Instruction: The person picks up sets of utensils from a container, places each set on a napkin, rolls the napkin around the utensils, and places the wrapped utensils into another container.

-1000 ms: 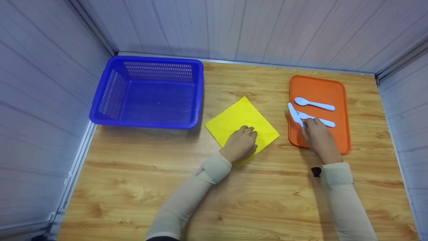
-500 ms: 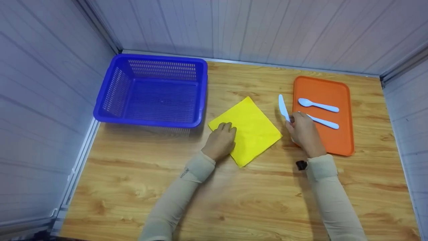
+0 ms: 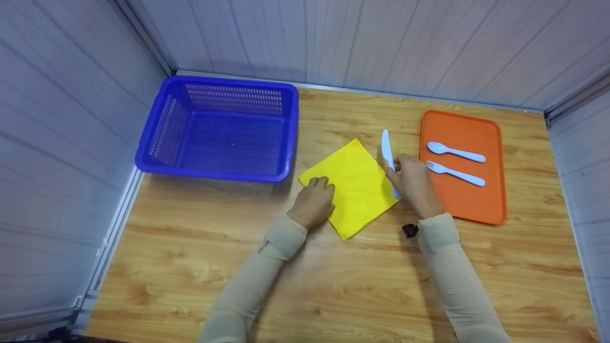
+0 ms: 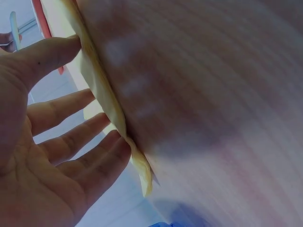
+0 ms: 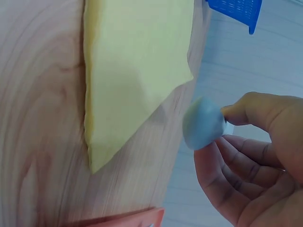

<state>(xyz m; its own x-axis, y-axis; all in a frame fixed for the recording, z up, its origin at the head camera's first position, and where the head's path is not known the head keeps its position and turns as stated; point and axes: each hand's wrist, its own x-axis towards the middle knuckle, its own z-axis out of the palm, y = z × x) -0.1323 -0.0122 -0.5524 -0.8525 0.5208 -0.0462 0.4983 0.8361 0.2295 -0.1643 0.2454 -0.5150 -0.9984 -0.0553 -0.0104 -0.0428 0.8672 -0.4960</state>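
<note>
Over the right corner of a yellow folded napkin [image 3: 357,190], my right hand [image 3: 419,186] pinches a light blue plastic knife [image 3: 385,143], blade pointing away from me. In the right wrist view the knife's handle end [image 5: 201,124] shows between thumb and fingers. My left hand [image 3: 312,202] rests on the napkin's left edge. Its fairly straight fingertips [image 4: 106,118] touch the cloth in the left wrist view. To the right, an orange tray [image 3: 469,202] carries a matching spoon [image 3: 457,152] and a fork [image 3: 455,174], lying roughly parallel.
A blue plastic basket [image 3: 214,175] with slotted walls stands at the back left of the wooden table [image 3: 333,286]. Pale panels [image 3: 333,43] enclose the table at the back and both sides.
My right hand has lifted the knife off the tray and carried it left to the napkin's right corner. The left hand has shifted left along the napkin to its left edge.
</note>
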